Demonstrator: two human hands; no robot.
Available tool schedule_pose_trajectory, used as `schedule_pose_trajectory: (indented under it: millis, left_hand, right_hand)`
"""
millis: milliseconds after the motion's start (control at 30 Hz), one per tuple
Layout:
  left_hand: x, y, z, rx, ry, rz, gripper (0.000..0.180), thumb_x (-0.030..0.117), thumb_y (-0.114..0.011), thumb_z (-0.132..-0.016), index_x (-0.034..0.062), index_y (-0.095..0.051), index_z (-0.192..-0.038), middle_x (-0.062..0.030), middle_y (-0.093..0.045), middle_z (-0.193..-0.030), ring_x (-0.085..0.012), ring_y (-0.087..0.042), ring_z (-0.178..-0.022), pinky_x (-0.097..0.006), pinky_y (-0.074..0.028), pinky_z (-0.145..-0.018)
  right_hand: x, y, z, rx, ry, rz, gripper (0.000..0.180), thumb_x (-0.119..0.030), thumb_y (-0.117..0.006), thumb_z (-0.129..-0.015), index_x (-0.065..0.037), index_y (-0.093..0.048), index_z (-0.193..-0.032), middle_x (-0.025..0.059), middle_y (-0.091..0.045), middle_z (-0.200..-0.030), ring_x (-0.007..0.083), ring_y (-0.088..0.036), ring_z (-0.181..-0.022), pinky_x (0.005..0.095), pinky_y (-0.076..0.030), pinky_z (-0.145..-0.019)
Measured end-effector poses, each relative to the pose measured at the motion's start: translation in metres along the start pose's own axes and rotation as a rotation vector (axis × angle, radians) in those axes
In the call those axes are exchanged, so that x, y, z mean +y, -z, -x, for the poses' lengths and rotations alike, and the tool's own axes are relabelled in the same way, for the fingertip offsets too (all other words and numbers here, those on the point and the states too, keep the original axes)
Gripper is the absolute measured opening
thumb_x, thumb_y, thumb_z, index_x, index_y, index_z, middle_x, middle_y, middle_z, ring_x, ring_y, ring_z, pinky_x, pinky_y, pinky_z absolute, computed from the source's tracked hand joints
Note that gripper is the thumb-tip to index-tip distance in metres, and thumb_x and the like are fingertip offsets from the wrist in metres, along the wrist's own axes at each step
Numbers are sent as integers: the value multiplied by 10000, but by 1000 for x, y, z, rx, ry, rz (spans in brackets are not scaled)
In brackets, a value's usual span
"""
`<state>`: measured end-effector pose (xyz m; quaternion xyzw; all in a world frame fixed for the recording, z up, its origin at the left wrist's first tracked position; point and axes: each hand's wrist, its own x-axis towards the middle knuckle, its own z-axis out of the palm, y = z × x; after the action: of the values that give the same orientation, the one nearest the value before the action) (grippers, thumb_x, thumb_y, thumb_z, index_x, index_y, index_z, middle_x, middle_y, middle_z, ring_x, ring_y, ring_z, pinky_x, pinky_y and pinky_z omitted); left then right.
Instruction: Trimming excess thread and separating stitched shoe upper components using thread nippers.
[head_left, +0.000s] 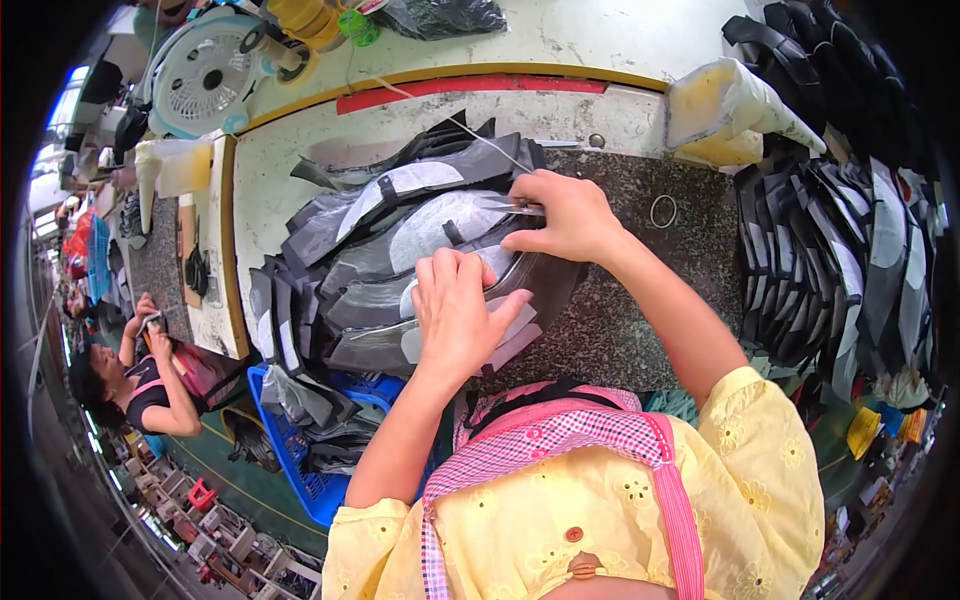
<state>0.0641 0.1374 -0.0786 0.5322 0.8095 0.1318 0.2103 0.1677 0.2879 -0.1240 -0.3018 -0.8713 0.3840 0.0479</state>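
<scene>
Workbench [640, 330]: dark speckled stone top, pale surround with a red strip along its far edge; it carries everything listed below.

Heap of grey-and-black cut pieces [370, 270]: fanned across the left half of the bench, many with white backing patches, the lowest spilling over the left near corner toward a blue crate [310, 470] below.

Second stack of like pieces [850, 270]: stood on edge along the right edge of the bench, well apart from the hands.

Yellowish foam block [720, 110]: at the far right corner.

White fan [205, 75]: beyond the far left corner.

Left hand [458, 310]: flat, palm down, fingers spread, pressing the top piece [440, 225] of the heap near the middle of the bench; pressing, not gripping.

Right hand [570, 215]: fingers pinched narrow on the far edge of that same piece, where a thin pale strip or tool shows; which it is cannot be told.

Small ring [663, 211]: lying loose right of the right hand.

Risks, as judged: the heap is loose and overhangs the corner, so a sideways pull could slide lower pieces into the crate; if the flat hand lifts, the top piece may shift under the pinch.
</scene>
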Motion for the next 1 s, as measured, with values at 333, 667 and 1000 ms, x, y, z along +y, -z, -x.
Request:
schedule_pose_trajectory:
  millis: [333, 667, 1000]
  left_hand:
    - [0, -15, 13, 345, -259, -178, 216, 114, -688, -619, 88, -497, -715, -59, -514, -863, -258, -465, -854, -355, -339, -711]
    - [-99, 160, 95, 849, -35, 1287, 196, 230, -626, -825, 85, -496, -851, 6, -444, -652, -98, -436, -574, -225, -340, -517]
    - [-373, 85, 123, 414, 685, -448, 283, 319, -712, -709, 64, -641, -813, -97, -643, -823, -252, -609, -768, -350, -470, -703]
  right_hand:
    - [-28, 1, -32, -290, 71, 280, 335, -386, -718, -636, -123, -661, -836, 98, -618, -857, 290, -610, -819, 387, -476, -690]
    - [-10, -15, -44, -256, 32, 350, 311, -410, -693, -664, -147, -645, -823, 93, -643, -778, 296, -619, -777, 395, -476, -660]
    - [-9, -19, -7, 33, 114, 134, 277, -348, -677, -717, -143, -645, -900, 63, -645, -822, 232, -620, -789, 342, -469, -675]
